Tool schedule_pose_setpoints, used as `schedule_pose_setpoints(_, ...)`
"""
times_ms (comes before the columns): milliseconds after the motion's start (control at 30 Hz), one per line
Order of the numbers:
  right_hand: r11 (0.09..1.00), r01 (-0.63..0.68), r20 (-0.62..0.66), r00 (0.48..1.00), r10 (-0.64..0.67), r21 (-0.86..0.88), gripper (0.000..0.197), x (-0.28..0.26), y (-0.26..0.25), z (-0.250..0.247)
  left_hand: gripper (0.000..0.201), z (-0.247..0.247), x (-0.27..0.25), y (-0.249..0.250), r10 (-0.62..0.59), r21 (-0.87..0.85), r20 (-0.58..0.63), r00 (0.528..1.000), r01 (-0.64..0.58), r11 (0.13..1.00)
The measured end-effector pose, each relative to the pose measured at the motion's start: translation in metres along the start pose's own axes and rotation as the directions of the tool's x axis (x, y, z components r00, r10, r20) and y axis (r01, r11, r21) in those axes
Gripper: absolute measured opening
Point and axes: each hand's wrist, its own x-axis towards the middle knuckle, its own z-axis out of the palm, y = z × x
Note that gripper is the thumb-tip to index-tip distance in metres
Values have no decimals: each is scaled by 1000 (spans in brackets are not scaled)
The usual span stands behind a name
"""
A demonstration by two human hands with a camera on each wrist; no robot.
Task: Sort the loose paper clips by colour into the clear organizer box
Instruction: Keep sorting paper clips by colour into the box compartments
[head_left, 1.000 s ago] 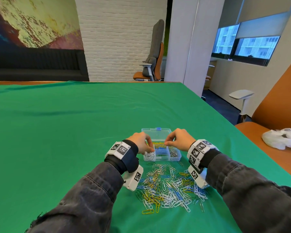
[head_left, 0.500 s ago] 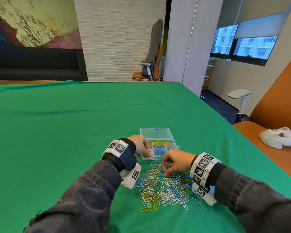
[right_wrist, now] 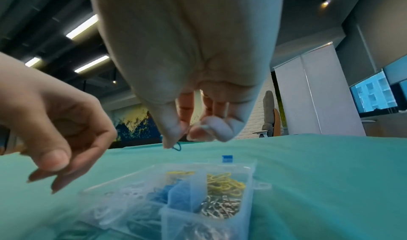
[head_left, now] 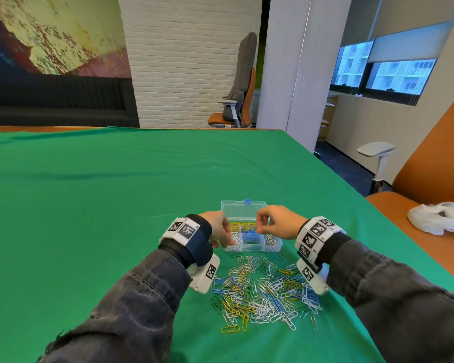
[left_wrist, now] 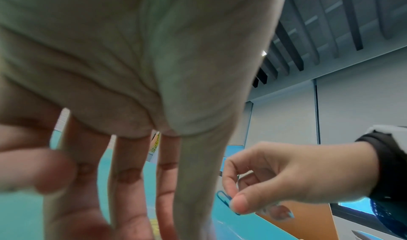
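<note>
The clear organizer box (head_left: 273, 248) lies open on the green cloth, its compartments (right_wrist: 176, 216) holding white, blue, yellow and silver clips. My right hand (head_left: 258, 227) hovers above the blue compartment and pinches a blue paper clip (left_wrist: 224, 197) between thumb and forefinger; the clip (right_wrist: 177, 148) hangs below the thumb tip. My left hand (head_left: 224, 241) stays at the box's left end over the white clips, fingers (left_wrist: 125, 177) relaxed and holding nothing. The loose pile of mixed clips (head_left: 265, 292) lies just in front of the box.
The box lid (head_left: 244, 209) lies flat behind the compartments. Green cloth (head_left: 102, 205) covers the table all around. An orange chair with a white crumpled bag (head_left: 438, 217) stands off the table's right edge.
My right hand was down on the pile half a second ago; it has risen to above the box with a blue clip pinched. The left hand has barely moved.
</note>
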Motion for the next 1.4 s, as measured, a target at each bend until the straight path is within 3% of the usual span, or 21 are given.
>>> schedule_pose_setpoints(200,998,-48,-31,998,47,-43,6,13,2,4,18,-1,-1,0,-14,14,13,1000,14,1000)
schedule_pose_setpoints(467,999,-39,-122,992,37,-14,5,-10,25,3,12,-1,-5,4,9,57,37,999,-11,998)
schedule_pose_setpoints(667,998,-48,-188,981,41,-35,2,-38,47,1,28,15,-20,12,-26,264,131,991,-10,965)
schedule_pose_setpoints(867,997,-61,-152,987,55,-37,7,-53,60,11,40,33,-32,-2,-36,422,188,982,-48,906)
schedule_pose_setpoints(1100,998,-63,-154,986,59,-19,6,-48,61,23,15,35,-30,-10,104,319,176,979,-157,935)
schedule_pose_setpoints(1400,997,70,-200,977,-75,-30,15,-45,30,22,15,24,-26,-21,211,161,59,976,-218,963)
